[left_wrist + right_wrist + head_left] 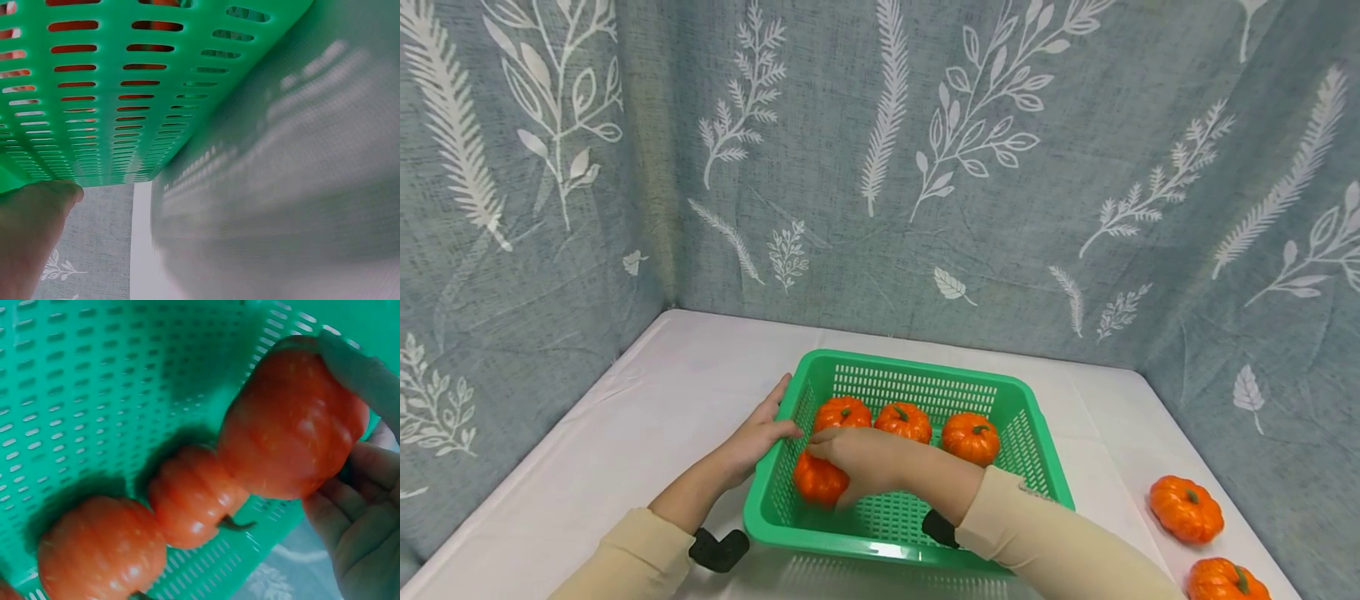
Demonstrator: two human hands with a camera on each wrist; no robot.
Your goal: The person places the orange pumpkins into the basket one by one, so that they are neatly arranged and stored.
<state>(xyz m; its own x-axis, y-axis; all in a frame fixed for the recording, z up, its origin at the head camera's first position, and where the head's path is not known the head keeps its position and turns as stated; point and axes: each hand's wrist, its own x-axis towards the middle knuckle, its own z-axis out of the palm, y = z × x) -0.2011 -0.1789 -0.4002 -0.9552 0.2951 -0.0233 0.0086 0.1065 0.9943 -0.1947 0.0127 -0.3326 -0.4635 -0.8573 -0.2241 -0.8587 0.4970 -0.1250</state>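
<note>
A green plastic basket (820, 542) with slotted walls stands on the white-covered table. My left hand (752, 446) holds its left rim, thumb over the edge and fingers along the outside; the left wrist view shows part of that hand (37, 219) against the slotted wall. Inside the basket, my right hand (876, 458) grips an orange pumpkin (817, 482) at the near left. The right wrist view shows fingers and thumb around this pumpkin (287, 425). Three more pumpkins sit along the basket's far side: left (842, 412), middle (904, 421) and right (971, 438).
Two other pumpkins lie on the table right of the basket, one farther back (1186, 509) and one at the bottom edge of the view (1225, 580). Grey-blue curtains (850, 250) with white leaf patterns stand behind the table and at its sides.
</note>
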